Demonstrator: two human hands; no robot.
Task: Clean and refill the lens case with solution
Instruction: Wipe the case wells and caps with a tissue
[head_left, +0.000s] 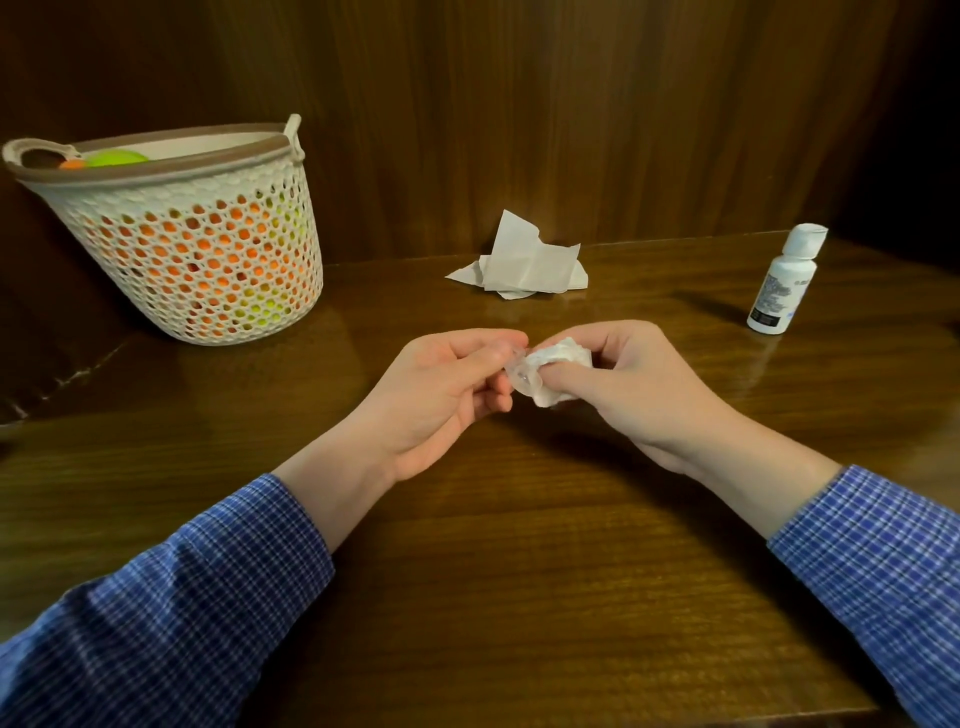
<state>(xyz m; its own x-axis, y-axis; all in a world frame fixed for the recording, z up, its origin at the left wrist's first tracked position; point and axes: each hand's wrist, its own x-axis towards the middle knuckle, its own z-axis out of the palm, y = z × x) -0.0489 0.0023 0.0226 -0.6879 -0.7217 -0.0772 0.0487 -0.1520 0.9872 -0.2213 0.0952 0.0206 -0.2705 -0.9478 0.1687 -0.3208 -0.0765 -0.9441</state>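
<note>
I am logging, above the middle of the wooden surface (519, 571): my left hand (447, 395) pinching a small clear lens case (521, 375) at its fingertips; my right hand (623, 384) gripping a wadded white tissue (561, 364) and pressing it against the case. Standing at the far right: a white solution bottle (782, 283), upright. Lying at the back centre: crumpled paper (524, 260). Sitting at the far left: a perforated basket (208, 249) showing orange and green contents.
</note>
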